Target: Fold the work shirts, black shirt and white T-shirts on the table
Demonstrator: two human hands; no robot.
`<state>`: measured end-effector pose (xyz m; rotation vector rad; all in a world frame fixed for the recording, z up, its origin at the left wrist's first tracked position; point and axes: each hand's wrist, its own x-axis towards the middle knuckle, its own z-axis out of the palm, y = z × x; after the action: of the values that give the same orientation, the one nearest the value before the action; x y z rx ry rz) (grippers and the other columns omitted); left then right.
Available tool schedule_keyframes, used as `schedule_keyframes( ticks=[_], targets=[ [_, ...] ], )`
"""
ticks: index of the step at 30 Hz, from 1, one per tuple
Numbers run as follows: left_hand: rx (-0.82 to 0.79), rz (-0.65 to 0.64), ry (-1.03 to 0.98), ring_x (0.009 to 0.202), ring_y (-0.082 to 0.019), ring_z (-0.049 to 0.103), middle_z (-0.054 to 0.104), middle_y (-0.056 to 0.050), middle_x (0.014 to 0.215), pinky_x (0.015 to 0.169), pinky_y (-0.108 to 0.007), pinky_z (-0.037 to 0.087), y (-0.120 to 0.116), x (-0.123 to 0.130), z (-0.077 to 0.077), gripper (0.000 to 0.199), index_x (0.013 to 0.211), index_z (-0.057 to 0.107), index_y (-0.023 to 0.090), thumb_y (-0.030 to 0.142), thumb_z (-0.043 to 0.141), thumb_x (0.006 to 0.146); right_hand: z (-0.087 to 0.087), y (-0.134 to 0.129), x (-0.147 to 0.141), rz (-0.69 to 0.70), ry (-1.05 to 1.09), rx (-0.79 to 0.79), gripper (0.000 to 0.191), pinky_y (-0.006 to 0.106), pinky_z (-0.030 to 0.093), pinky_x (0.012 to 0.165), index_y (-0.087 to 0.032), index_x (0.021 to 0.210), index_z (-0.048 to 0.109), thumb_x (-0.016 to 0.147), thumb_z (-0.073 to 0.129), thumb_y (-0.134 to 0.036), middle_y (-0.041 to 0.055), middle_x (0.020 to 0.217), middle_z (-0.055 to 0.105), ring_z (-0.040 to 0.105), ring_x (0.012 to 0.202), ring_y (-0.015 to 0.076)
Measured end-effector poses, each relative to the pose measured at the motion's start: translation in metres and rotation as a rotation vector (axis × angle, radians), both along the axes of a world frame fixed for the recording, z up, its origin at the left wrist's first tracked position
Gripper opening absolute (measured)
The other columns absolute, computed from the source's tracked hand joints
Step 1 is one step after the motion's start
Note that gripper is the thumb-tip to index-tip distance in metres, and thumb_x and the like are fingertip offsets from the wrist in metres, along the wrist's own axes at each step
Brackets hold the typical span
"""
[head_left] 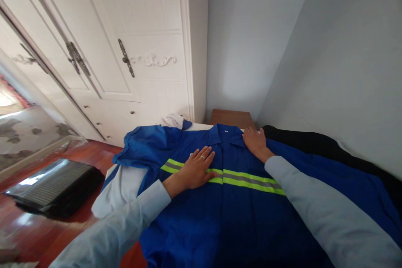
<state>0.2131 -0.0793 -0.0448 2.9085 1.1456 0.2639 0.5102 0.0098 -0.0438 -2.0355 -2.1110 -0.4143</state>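
Note:
A blue work jacket (238, 209) with a collar and a yellow-green and grey reflective stripe lies spread out, front side up. My left hand (196, 169) rests flat on its chest, over the stripe, fingers stretched out and a ring on one of them. Beside the collar, my right hand (255, 142) lies on the shoulder edge with its fingers spread; the fingertips reach the far edge of the cloth. One sleeve (147, 144) is bunched at the left, and the other sleeve (342, 176) runs off to the right, partly behind my forearm.
A white wardrobe (157, 16) stands behind on the left. Beyond the collar are a crumpled white cloth (172, 120) and a brown wooden piece of furniture (232, 117). Black fabric (298, 136) lies along the wall. On the reddish floor sits a plastic-wrapped black package (56, 186).

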Motion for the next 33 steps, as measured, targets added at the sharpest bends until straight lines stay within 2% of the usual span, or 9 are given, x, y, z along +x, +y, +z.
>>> schedule_keyframes(
  ticks=[2, 4, 6, 8, 11, 14, 17, 26, 33],
  targets=[
    [-0.011, 0.096, -0.005, 0.153, -0.033, 0.027, 0.034, -0.022, 0.162, 0.123, -0.052, 0.027, -0.003, -0.011, -0.009, 0.076, 0.154, 0.037, 0.009, 0.063, 0.030, 0.102, 0.010, -0.023, -0.030, 0.128, -0.014, 0.094, 0.047, 0.064, 0.026, 0.117, -0.004, 0.140, 0.055, 0.102, 0.029, -0.015, 0.0280, 0.144, 0.056, 0.055, 0.132, 0.0367],
    [-0.010, 0.144, -0.021, 0.152, -0.034, 0.028, 0.035, -0.023, 0.161, 0.124, -0.053, 0.025, -0.001, -0.015, -0.016, 0.076, 0.154, 0.039, 0.008, 0.063, 0.031, 0.102, 0.014, -0.049, -0.065, 0.400, 0.011, 0.088, 0.048, 0.055, 0.030, 0.119, -0.008, 0.146, 0.050, 0.104, 0.031, -0.020, 0.0235, 0.149, 0.053, 0.050, 0.139, 0.0325],
    [-0.011, 0.134, -0.031, 0.153, -0.033, 0.027, 0.035, -0.022, 0.161, 0.124, -0.053, 0.025, 0.004, -0.016, -0.021, 0.072, 0.154, 0.039, 0.010, 0.060, 0.034, 0.102, 0.011, -0.075, -0.095, 0.712, 0.046, -0.081, 0.051, 0.050, 0.033, 0.120, -0.015, 0.152, 0.045, 0.105, 0.038, -0.035, 0.0181, 0.156, 0.047, 0.043, 0.145, 0.0291],
    [-0.025, 0.115, -0.026, 0.153, -0.032, 0.027, 0.035, -0.020, 0.161, 0.123, -0.053, 0.026, 0.010, -0.020, -0.023, 0.068, 0.155, 0.038, 0.011, 0.055, 0.035, 0.103, 0.003, -0.095, -0.111, 0.857, 0.081, -0.261, 0.066, 0.051, 0.031, 0.122, -0.017, 0.157, 0.037, 0.102, 0.043, -0.053, 0.0174, 0.162, 0.037, 0.032, 0.151, 0.0299],
    [-0.032, 0.077, -0.018, 0.153, -0.030, 0.027, 0.034, -0.018, 0.163, 0.124, -0.052, 0.025, 0.017, -0.037, -0.021, 0.067, 0.156, 0.037, 0.015, 0.055, 0.031, 0.104, -0.008, -0.113, -0.100, 0.793, 0.148, -0.385, 0.077, 0.055, 0.022, 0.125, -0.015, 0.159, 0.032, 0.100, 0.039, -0.064, 0.0183, 0.164, 0.030, 0.024, 0.154, 0.0314],
    [-0.036, 0.000, 0.001, 0.154, -0.027, 0.026, 0.034, -0.016, 0.163, 0.124, -0.049, 0.023, 0.022, -0.061, -0.018, 0.068, 0.158, 0.034, 0.018, 0.058, 0.027, 0.104, -0.012, -0.124, -0.062, 0.709, 0.175, -0.408, 0.072, 0.057, 0.017, 0.126, -0.020, 0.159, 0.032, 0.102, 0.034, -0.062, 0.0152, 0.166, 0.027, 0.021, 0.155, 0.0303],
    [-0.020, 0.002, 0.011, 0.153, -0.026, 0.027, 0.035, -0.016, 0.163, 0.125, -0.048, 0.022, 0.023, -0.077, -0.017, 0.067, 0.157, 0.035, 0.017, 0.057, 0.026, 0.104, -0.011, -0.136, -0.021, 0.653, 0.166, -0.430, 0.070, 0.057, 0.016, 0.126, -0.021, 0.160, 0.030, 0.102, 0.034, -0.061, 0.0142, 0.167, 0.023, 0.019, 0.156, 0.0296],
    [-0.039, 0.091, 0.004, 0.152, -0.029, 0.030, 0.037, -0.017, 0.161, 0.123, -0.052, 0.024, 0.021, -0.075, -0.013, 0.066, 0.155, 0.040, 0.016, 0.056, 0.033, 0.103, 0.004, -0.179, 0.062, 0.477, 0.180, -0.518, 0.075, 0.054, 0.022, 0.126, -0.018, 0.158, 0.035, 0.099, 0.043, -0.062, 0.0153, 0.165, 0.028, 0.025, 0.154, 0.0310],
    [-0.023, 0.163, 0.037, 0.149, -0.030, 0.037, 0.040, -0.017, 0.159, 0.119, -0.052, 0.033, 0.015, -0.071, -0.004, 0.066, 0.153, 0.043, 0.014, 0.054, 0.032, 0.101, 0.022, -0.202, 0.108, 0.328, 0.175, -0.541, 0.076, 0.060, 0.024, 0.123, -0.018, 0.152, 0.047, 0.094, 0.048, -0.066, 0.0168, 0.161, 0.038, 0.033, 0.150, 0.0343]
  ],
)
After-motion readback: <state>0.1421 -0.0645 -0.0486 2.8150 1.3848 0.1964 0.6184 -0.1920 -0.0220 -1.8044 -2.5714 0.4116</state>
